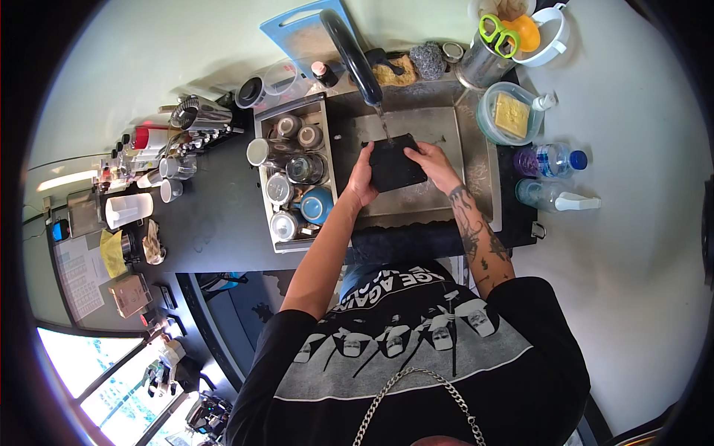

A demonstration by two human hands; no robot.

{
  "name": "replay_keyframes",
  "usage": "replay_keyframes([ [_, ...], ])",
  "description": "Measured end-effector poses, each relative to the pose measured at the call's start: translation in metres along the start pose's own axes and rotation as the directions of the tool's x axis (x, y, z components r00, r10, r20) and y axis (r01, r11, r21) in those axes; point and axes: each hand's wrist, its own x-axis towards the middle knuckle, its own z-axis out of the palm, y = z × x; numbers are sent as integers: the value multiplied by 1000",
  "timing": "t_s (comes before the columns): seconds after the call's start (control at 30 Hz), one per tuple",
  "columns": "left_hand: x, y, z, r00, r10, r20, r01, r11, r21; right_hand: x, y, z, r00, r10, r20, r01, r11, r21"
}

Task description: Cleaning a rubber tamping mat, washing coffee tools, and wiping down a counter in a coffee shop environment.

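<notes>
Both my hands hold a flat black rectangular piece (398,165) over the metal sink (439,123); its exact kind I cannot make out. My left hand (362,177) grips its left edge, thumb along the side. At the upper right corner my right hand (434,165) closes on it, thumb on top. From the black faucet (355,59) a thin stream of water falls onto the far edge of the piece. The fingers beneath it are hidden.
Left of the basin, a rack (260,171) holds upturned glasses, jars and a blue mug (316,204). Sponges and a scouring pad (427,61) lie behind the faucet. On the right stand a tub with a yellow sponge (512,115), a plastic bottle (550,160) and a spray bottle (554,195).
</notes>
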Motion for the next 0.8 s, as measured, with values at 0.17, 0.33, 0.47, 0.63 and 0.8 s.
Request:
replay_keyframes([
  [0.17, 21, -5, -13, 1000, 15, 27, -17, 996, 88, -6, 5, -24, 946, -221, -238, 226, 974, -5],
  [0.33, 42, -18, -18, 996, 53, 77, -66, 983, 171, -16, -11, -44, 898, -254, -358, 116, 924, -365],
  [0.47, 40, -25, -21, 992, 100, 76, -115, 967, 227, -17, 0, -50, 939, -173, -297, 72, 944, -321],
  [0.63, 30, -18, -24, 955, 287, -80, -259, 931, 256, 10, 25, -19, 967, -194, -165, 207, 976, 65],
  [0.8, 26, -7, -28, 893, 430, -132, -373, 872, 317, 27, 13, 8, 979, -103, -178, 128, 982, 136],
])
